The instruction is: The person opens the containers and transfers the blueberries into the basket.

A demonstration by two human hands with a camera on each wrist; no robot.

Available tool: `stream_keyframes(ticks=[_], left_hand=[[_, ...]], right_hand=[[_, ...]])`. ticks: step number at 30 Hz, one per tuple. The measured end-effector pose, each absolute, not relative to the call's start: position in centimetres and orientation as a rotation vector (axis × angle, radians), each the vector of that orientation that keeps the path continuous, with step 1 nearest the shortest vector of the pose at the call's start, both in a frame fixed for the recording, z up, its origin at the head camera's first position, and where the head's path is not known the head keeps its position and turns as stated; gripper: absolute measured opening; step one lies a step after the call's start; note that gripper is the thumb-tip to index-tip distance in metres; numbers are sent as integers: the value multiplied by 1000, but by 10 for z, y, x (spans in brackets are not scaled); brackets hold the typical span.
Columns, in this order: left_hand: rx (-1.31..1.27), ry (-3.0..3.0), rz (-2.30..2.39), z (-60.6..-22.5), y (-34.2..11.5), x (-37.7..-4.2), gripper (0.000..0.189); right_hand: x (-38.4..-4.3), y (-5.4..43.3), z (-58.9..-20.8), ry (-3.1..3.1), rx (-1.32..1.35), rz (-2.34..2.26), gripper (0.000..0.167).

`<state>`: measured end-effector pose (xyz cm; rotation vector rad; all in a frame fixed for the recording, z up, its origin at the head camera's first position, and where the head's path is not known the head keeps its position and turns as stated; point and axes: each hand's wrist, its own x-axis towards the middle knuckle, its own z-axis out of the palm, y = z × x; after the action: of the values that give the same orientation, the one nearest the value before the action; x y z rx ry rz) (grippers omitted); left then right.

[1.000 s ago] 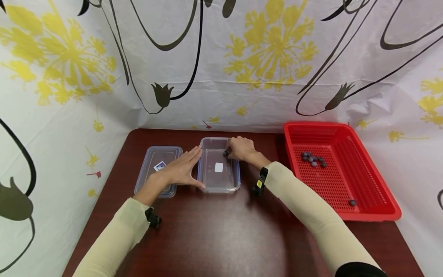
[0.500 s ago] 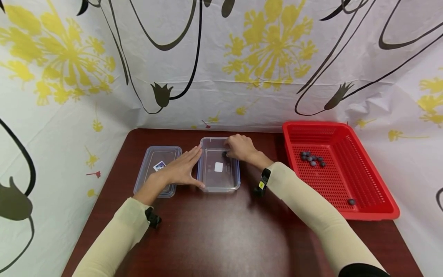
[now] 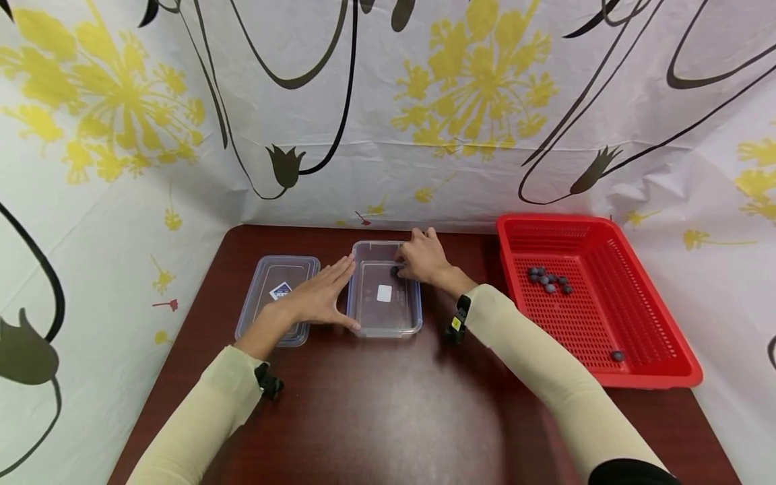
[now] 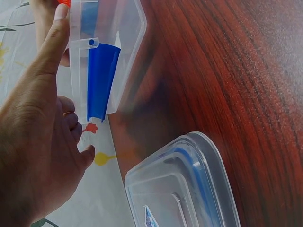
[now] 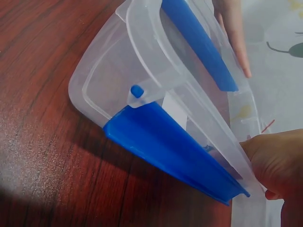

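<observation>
A clear plastic container (image 3: 371, 313) with blue side clips (image 5: 170, 146) stands on the table without its lid. My left hand (image 3: 315, 294) spans its left side, fingers straight along the far part and thumb at the near corner. My right hand (image 3: 422, 259) reaches over the right wall near the far corner. Its fingertips pinch a dark blueberry (image 3: 395, 271) low inside the container. In the right wrist view, the right hand (image 5: 279, 161) bends over the rim and its fingertips are hidden behind the wall.
The clear lid (image 3: 257, 296), with a blue and white sticker, lies left of the container, partly under my left forearm. A red perforated basket (image 3: 655, 303) stands at the right, holding several blueberries (image 3: 550, 288) in a cluster and a single one (image 3: 617, 356) near its front.
Both hands stay at the container, almost unmoved. Some fingers of my right hand have lifted, while the dark blueberry at its fingertips keeps nearly the same place.
</observation>
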<state>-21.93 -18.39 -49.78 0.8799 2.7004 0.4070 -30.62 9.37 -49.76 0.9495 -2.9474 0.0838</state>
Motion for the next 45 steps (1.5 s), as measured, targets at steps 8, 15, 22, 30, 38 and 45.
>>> stream_keyframes(ticks=[8, 15, 22, 30, 38, 45], left_hand=[[880, 2702, 417, -496, -184, -219, 138], [872, 2696, 424, -494, -183, -217, 138], [882, 2697, 445, -493, -183, -216, 138], [881, 2696, 442, -492, -183, -216, 138], [879, 2696, 438, -493, -183, -217, 137], [881, 2696, 422, -493, -184, -216, 138]], right_hand=[[-310, 93, -503, -2984, 891, 160, 30], [-311, 92, -507, -3046, 850, 234, 25], [-311, 93, -508, -3084, 822, 294, 21], [-309, 90, -507, -3085, 795, 309, 19], [-308, 90, -509, -3062, 781, 346, 14], [-307, 92, -513, -3028, 773, 395, 17]])
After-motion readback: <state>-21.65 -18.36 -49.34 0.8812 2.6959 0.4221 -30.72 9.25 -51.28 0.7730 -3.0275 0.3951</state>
